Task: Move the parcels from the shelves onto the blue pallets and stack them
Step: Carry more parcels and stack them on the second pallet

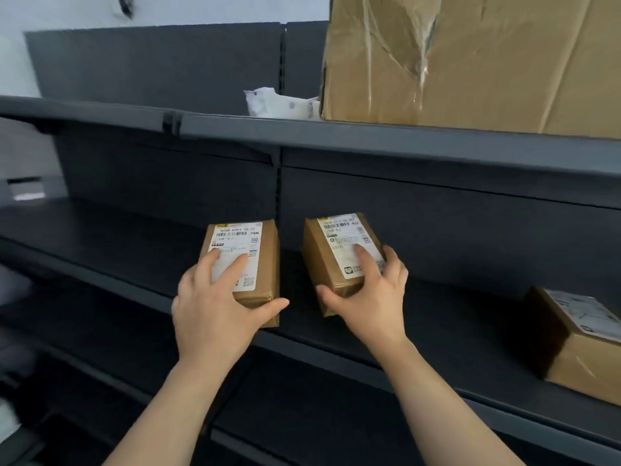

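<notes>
Two small brown parcels with white shipping labels lie side by side on the dark middle shelf (100, 243). My left hand (215, 304) grips the left parcel (265, 260), fingers on its label and thumb under its near end. My right hand (373, 294) grips the right parcel (332, 260) the same way, fingers on top and thumb at the near lower corner. The right parcel is tilted, its near end turned left. No blue pallet is in view.
A third brown labelled parcel (578, 341) sits on the same shelf at the far right. On the top shelf (235, 129) stand a large crumpled cardboard box (470, 58) and a white soft packet (279, 104). Lower dark shelves run below my forearms.
</notes>
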Demonstrator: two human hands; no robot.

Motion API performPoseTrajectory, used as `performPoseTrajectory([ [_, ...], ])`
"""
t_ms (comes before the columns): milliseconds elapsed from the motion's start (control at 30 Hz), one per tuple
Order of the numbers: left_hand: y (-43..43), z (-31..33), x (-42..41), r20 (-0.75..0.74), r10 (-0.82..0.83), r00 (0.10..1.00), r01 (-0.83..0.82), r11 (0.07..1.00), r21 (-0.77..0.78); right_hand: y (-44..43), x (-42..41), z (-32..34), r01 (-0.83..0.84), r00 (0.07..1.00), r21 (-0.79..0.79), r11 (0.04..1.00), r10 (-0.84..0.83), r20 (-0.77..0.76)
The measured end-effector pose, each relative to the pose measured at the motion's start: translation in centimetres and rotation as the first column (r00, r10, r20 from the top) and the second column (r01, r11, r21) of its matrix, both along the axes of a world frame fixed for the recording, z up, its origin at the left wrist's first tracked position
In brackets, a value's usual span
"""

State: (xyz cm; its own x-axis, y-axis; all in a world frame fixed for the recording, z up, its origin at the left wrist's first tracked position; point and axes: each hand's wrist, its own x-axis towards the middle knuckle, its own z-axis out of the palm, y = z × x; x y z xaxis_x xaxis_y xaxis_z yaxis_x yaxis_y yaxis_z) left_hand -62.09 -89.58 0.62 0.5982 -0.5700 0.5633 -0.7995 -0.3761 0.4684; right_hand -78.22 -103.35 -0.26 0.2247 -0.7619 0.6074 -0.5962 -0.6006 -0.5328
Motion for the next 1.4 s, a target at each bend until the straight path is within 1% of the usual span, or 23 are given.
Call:
performPoseTrajectory([
  [167, 5.8, -0.3, 4.1, -0.014, 0.192, 0.981, -0.191, 0.979, 0.064, 3.4, 6.5, 0.3, -0.198, 0.98, -0.008, 0.98, 0.198, 0.031],
  [267, 9.6, -0.2, 7.2, -0.015, 0.306, 0.952, -0.304, 0.951, 0.051, 5.8, 10.8, 0.6, -0.326, 0.945, 0.024, 0.945, 0.325, 0.034],
  [467, 17.1, 0.3, 14.0, -0.032, 0.493, 0.869, -0.492, 0.869, 0.05, 11.0, 20.4, 1.1, -0.501, 0.866, 0.032, 0.865, 0.5, 0.025],
  [667, 24.7, 0.8, 22.3, -0.034, 0.633, 0.773, -0.631, 0.774, 0.049, 16.8, 31.9, 1.8, -0.64, 0.768, 0.026, 0.768, 0.639, 0.034],
  [867, 32.2, 1.5, 31.3, -0.027, 0.725, 0.689, -0.723, 0.689, 0.054, 23.4, 43.3, 2.8, -0.723, 0.691, 0.037, 0.69, 0.722, 0.04],
  [1067, 37.5, 1.8, 39.4, 0.016, 0.779, 0.627, -0.779, 0.626, 0.036, 28.2, 52.2, 2.9, -0.764, 0.645, 0.044, 0.644, 0.761, 0.069],
  [1233, 38.7, 2.3, 44.8, 0.042, 0.796, 0.604, -0.797, 0.604, 0.007, 30.1, 57.5, 2.8, -0.788, 0.616, 0.048, 0.614, 0.785, 0.065],
  [1400, 37.9, 4.2, 50.3, 0.049, 0.809, 0.585, -0.81, 0.586, -0.009, 29.4, 63.0, 3.4, -0.805, 0.593, 0.047, 0.592, 0.801, 0.082],
])
